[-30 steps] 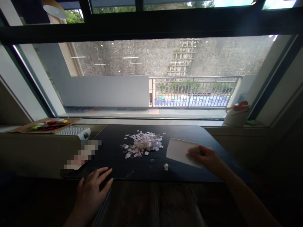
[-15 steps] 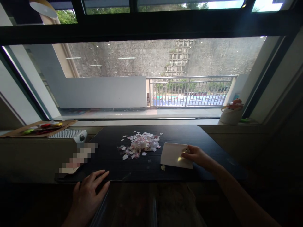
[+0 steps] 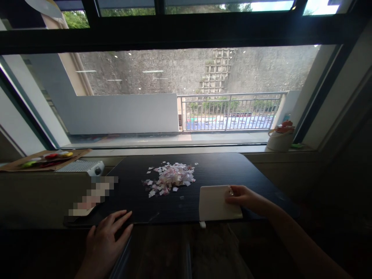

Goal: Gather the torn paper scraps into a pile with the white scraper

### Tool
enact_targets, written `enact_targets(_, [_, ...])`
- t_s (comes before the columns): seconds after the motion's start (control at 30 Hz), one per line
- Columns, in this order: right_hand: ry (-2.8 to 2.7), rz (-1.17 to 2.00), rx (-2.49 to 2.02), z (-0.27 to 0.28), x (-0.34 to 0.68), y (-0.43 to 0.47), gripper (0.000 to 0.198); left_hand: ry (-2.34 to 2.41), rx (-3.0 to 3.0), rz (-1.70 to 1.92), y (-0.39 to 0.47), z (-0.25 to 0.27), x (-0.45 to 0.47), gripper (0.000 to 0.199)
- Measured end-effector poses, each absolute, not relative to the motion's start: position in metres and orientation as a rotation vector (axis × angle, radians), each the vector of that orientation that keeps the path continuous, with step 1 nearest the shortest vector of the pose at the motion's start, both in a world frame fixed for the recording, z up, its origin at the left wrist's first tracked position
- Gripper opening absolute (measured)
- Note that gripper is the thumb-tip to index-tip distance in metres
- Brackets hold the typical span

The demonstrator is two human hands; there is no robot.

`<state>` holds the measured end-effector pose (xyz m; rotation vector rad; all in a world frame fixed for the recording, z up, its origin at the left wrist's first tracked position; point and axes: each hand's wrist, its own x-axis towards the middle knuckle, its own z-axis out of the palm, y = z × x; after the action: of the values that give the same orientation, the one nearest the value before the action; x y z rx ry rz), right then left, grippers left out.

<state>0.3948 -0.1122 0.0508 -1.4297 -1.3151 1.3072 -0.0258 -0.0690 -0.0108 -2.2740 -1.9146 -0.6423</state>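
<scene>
Black wood-grain desk (image 3: 136, 203) carries a loose heap of small paper scraps (image 3: 174, 176), mostly white with some pinkish pieces, the outlying ones scattered around its edges. To the right of the heap and nearer the person, a white card (image 3: 212, 203) stands apart from it, gripped at its right side between the thumb and fingers of the right hand (image 3: 244, 198). One small scrap (image 3: 202, 224) shows at the card's lower edge, by the desk's front edge; whether the two touch cannot be told. Left of the heap and nearer the person, the left hand (image 3: 109, 232) is empty, fingers extended and slightly spread at the desk's front edge. Beyond the heap, to its right, a white pot (image 3: 279, 142) occupies the windowsill (image 3: 203, 150).
</scene>
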Motion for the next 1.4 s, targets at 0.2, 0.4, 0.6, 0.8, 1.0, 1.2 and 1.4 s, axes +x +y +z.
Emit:
enact_targets(0.2, [-1.245, 1.179, -1.386, 0.049, 0.390, -0.107, 0.033, -1.932, -2.281, -0.645, -0.070, -0.009, -0.024, 0.041])
enact_targets(0.4, [-1.160, 0.833, -1.436, 0.032, 0.360, -0.073, 0.022, -1.939, -2.276, -0.683, -0.073, -0.009, -0.021, 0.038])
enact_targets(0.6, [-1.271, 0.921, -1.462, 0.027, 0.339, -0.070, 0.020, -1.942, -2.276, -0.700, -0.074, -0.010, -0.020, 0.037])
enact_targets(0.8, [-1.260, 1.035, -1.409, 0.015, 0.324, -0.079, 0.026, -1.985, -2.329, -0.680, -0.073, -0.011, -0.021, 0.035])
enact_targets(1.0, [-1.249, 1.078, -1.365, 0.017, 0.315, -0.083, 0.025, -1.968, -2.256, -0.747, -0.077, -0.009, -0.015, 0.035])
enact_targets(1.2, [-1.283, 1.211, -1.346, 0.027, 0.302, -0.086, 0.025, -1.995, -2.343, -0.697, -0.073, -0.011, -0.021, 0.035])
enact_targets(1.4, [-1.308, 1.110, -1.322, 0.032, 0.310, -0.093, 0.024, -1.987, -2.318, -0.747, -0.077, -0.009, -0.015, 0.036])
